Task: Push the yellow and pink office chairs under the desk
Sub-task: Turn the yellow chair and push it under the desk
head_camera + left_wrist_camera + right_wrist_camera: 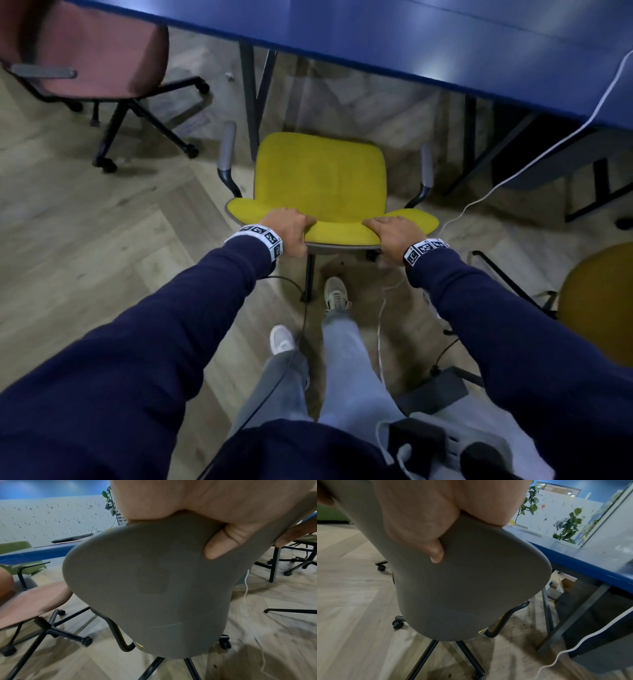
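Observation:
The yellow office chair [320, 174] stands in front of me, its seat just short of the blue desk [411, 44]. My left hand [286, 231] grips the top left of its backrest, thumb down the grey back shell [154, 581]. My right hand [394, 233] grips the top right of the backrest, thumb on the same shell [471, 581]. The pink office chair [85, 51] stands at the far left, partly under the desk edge, and shows in the left wrist view as a pink seat [30, 601].
Dark desk legs [255, 99] stand just beyond the yellow seat. A white cable [534, 161] hangs from the desk to the floor at right. Another yellow seat [599, 301] sits at the right edge. My feet [337, 294] are behind the chair base. Wood floor lies open to the left.

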Action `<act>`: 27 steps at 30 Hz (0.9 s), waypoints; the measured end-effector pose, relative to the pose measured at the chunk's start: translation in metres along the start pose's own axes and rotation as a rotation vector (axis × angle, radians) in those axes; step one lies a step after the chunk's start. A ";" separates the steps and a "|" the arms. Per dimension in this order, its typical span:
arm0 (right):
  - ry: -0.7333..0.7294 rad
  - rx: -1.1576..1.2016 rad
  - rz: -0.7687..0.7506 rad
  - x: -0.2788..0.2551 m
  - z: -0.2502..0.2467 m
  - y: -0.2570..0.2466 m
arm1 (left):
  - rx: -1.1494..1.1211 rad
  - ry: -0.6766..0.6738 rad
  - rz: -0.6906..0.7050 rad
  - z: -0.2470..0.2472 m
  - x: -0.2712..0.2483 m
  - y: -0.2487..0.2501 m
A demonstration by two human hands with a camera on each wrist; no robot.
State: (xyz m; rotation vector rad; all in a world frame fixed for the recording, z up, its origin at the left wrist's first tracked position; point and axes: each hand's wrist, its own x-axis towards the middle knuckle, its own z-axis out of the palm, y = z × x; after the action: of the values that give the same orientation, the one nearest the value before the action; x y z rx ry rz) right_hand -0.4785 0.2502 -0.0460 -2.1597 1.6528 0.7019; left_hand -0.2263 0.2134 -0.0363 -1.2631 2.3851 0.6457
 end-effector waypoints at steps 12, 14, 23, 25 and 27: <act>0.066 0.055 0.015 0.066 -0.047 0.034 | 0.158 0.074 -0.089 -0.043 0.083 -0.025; 0.073 0.053 0.010 0.077 -0.055 0.041 | 0.171 0.070 -0.098 -0.052 0.094 -0.030; 0.069 0.050 -0.004 0.130 -0.093 0.077 | 0.143 0.068 -0.111 -0.097 0.144 -0.047; 0.074 0.053 0.000 0.140 -0.100 0.081 | 0.133 0.065 -0.110 -0.106 0.156 -0.053; 0.087 0.057 0.001 0.152 -0.107 0.084 | 0.127 0.059 -0.109 -0.115 0.166 -0.062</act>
State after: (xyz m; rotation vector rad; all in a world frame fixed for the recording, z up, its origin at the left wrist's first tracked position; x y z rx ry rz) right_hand -0.5085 0.0489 -0.0409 -2.1779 1.6963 0.5620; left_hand -0.2743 0.0076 -0.0404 -1.3631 2.3439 0.4224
